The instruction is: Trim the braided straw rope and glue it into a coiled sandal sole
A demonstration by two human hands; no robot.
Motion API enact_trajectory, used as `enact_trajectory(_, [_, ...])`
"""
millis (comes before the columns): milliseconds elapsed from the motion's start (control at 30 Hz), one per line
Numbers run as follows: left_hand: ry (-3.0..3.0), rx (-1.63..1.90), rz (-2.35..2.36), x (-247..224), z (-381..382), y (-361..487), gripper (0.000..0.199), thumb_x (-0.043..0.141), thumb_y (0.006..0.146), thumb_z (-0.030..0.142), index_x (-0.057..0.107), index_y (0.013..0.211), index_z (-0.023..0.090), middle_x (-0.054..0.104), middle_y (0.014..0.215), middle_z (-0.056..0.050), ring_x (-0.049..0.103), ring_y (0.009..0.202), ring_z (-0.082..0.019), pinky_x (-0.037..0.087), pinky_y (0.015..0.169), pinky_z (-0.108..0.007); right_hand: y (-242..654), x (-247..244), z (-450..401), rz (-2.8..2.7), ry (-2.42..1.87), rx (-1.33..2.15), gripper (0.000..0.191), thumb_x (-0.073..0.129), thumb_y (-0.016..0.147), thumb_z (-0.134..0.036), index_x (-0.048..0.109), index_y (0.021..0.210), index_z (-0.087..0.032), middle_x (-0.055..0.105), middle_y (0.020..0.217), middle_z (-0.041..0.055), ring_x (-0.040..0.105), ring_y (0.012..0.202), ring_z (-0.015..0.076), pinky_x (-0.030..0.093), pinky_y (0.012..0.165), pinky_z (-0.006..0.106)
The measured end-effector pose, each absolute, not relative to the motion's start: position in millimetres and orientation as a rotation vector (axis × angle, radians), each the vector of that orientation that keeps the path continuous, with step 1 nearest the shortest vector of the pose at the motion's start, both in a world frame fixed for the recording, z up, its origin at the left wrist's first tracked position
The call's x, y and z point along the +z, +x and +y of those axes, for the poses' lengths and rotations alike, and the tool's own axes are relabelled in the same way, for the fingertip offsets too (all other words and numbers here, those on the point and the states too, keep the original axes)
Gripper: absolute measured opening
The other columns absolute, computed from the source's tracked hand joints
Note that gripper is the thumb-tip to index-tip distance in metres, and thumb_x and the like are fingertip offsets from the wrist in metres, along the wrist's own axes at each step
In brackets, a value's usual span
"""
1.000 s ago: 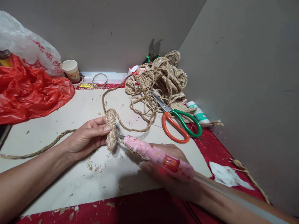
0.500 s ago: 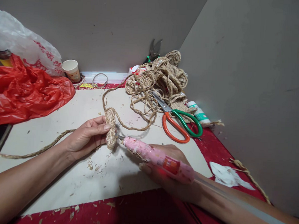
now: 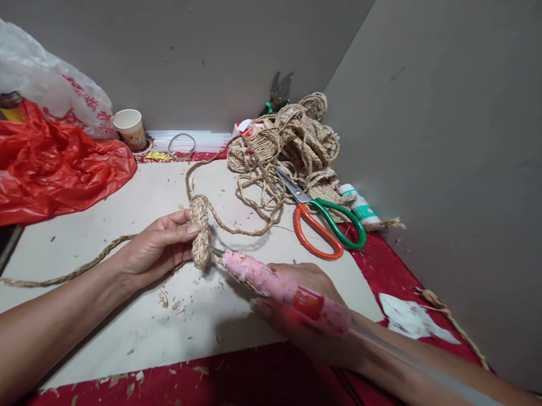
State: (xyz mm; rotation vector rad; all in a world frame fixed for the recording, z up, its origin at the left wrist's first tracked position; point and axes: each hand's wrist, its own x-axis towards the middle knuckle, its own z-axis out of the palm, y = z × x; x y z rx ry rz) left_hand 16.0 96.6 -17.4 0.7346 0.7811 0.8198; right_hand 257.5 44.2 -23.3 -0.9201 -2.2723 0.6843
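A small coil of braided straw rope (image 3: 199, 248) stands on edge, pinched between the thumb and fingers of my left hand (image 3: 160, 245). My right hand (image 3: 306, 314) is wrapped round a pink hot glue gun (image 3: 262, 276), from whose back a long clear glue stick (image 3: 443, 375) sticks out. The gun's metal tip is at the right side of the coil; whether it touches cannot be made out. Loose rope (image 3: 237, 230) runs from the coil towards the pile behind, and another length (image 3: 86, 269) lies to the left of my left hand.
Scissors with orange and green handles (image 3: 317, 229) lie by a heap of braided rope (image 3: 301, 141). Pliers (image 3: 279, 94) lean behind. A paper cup (image 3: 130, 129), a red plastic bag (image 3: 50, 170) and a crumpled white tissue (image 3: 413, 316) surround the white board (image 3: 123, 334).
The glue gun and my right hand have shifted very slightly, with the tip still beside the coil. My left hand keeps its grip almost unmoved.
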Motion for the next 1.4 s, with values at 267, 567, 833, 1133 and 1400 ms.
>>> enact_trajectory(267, [0.728, 0.836, 0.795, -18, 97, 16, 0.014, 0.074, 0.077, 0.017, 0.066, 0.088, 0.014, 0.064, 0.075, -0.002, 0.06, 0.064, -0.01, 0.055, 0.065, -0.022, 256, -10, 46, -2.343, -0.841, 0.612, 0.03, 0.046, 0.095, -0.03, 0.065, 0.112, -0.016, 0.052, 0.06, -0.0023, 0.047, 0.051, 0.0112, 0.036, 0.047, 0.025])
enact_trajectory(567, [0.715, 0.851, 0.793, -17, 97, 17, 0.014, 0.073, 0.077, 0.015, 0.067, 0.09, 0.014, 0.066, 0.078, -0.002, 0.062, 0.066, -0.01, 0.056, 0.066, -0.022, 257, -8, 48, -2.426, -0.827, 0.511, 0.04, 0.043, 0.097, -0.032, 0.055, 0.132, -0.016, 0.061, 0.066, -0.0005, 0.053, 0.053, 0.0124, 0.038, 0.049, 0.025])
enact_trajectory(833, [0.706, 0.875, 0.765, -14, 97, 16, 0.021, 0.073, 0.076, 0.012, 0.069, 0.098, 0.013, 0.068, 0.08, -0.003, 0.064, 0.068, -0.01, 0.056, 0.067, -0.021, 256, -14, 46, -2.471, -0.783, 0.557, 0.033, 0.044, 0.093, -0.033, 0.054, 0.066, -0.018, 0.049, 0.053, -0.003, 0.039, 0.046, 0.0086, 0.027, 0.047, 0.024])
enact_trajectory(1133, [0.856, 1.038, 0.854, 1, 99, 11, 0.009, 0.073, 0.077, 0.016, 0.066, 0.082, 0.015, 0.063, 0.069, 0.0, 0.057, 0.056, -0.008, 0.053, 0.055, -0.019, 262, -24, 53, -2.778, -0.942, 0.54, 0.024, 0.06, 0.079, -0.037, 0.05, 0.066, -0.019, 0.054, 0.058, -0.0011, 0.039, 0.049, 0.0102, 0.018, 0.051, 0.027])
enact_trajectory(1400, [0.913, 1.215, 0.872, 13, 91, 11, 0.015, 0.077, 0.073, 0.015, 0.066, 0.083, 0.016, 0.061, 0.075, 0.002, 0.055, 0.062, -0.007, 0.049, 0.058, -0.017, 259, 8, 50, -2.911, -1.074, 0.526, 0.032, 0.075, 0.073, -0.041, 0.061, 0.089, -0.018, 0.064, 0.088, 0.0049, 0.058, 0.078, 0.0196, 0.043, 0.065, 0.029])
